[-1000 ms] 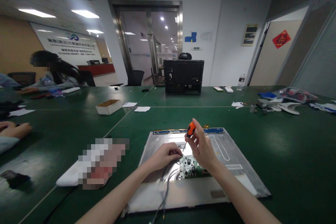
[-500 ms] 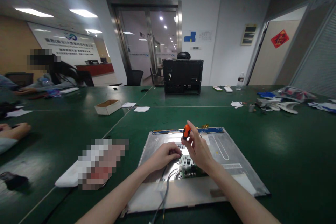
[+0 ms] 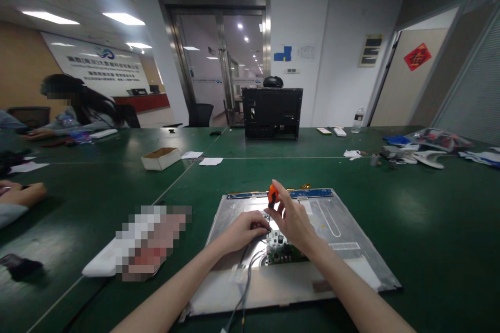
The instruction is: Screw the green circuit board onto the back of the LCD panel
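My right hand (image 3: 294, 221) is closed on the orange and black handle of a screwdriver (image 3: 272, 196), which stands nearly upright. Its tip points down at the upper left corner of a green circuit board (image 3: 279, 247). Beside that tip, the fingers of my left hand (image 3: 248, 228) are pinched together; whatever is between them is hidden. The board sits on the bare metal back of a flat display panel (image 3: 344, 239), which has a blue strip board (image 3: 320, 193) along its far edge. Dark cables (image 3: 248, 281) run from near the circuit board over the panel's near edge.
A white object (image 3: 103, 257), partly blurred out, lies left of the panel. Farther off are an open box (image 3: 161, 159), a black monitor casing (image 3: 272, 114) and a water bottle (image 3: 357, 120). Another person's hand (image 3: 23, 195) rests at the left. Assorted parts (image 3: 410, 153) lie at the right.
The screwdriver handle has shifted slightly left and now stands more upright, with my right hand moving along. My left hand has stayed in about the same place.
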Tool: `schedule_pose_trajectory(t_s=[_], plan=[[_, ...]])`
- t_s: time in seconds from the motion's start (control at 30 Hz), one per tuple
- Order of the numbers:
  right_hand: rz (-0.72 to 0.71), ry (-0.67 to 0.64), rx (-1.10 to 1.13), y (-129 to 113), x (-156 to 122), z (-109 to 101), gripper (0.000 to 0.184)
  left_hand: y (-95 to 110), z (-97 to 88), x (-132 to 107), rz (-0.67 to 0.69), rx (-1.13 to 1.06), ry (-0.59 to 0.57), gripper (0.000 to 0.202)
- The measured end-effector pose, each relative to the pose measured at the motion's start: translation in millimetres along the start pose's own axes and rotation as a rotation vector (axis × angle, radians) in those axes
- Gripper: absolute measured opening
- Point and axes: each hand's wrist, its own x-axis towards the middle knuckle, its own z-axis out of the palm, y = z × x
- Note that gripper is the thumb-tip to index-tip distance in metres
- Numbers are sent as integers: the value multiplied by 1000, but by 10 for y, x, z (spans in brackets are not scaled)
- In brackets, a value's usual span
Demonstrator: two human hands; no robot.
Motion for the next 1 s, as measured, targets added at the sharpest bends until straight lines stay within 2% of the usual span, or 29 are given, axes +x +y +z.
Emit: schedule_pose_trajectory(t_s=[0.13,0.4,0.6,1.0], plan=[[-14,-29,-28,-6,1,13,76,-35,0,8,-6,7,2,9],[11,-61,83,-76,-12,-44,77,-68,7,3,-5,37,34,7],[22,-42,54,-67,-11,-44,71,-69,-28,-4,-2,35,16,10],[0,-51,-20,-63,-25,8,75,-148,-1,5,-12,5,13,9]])
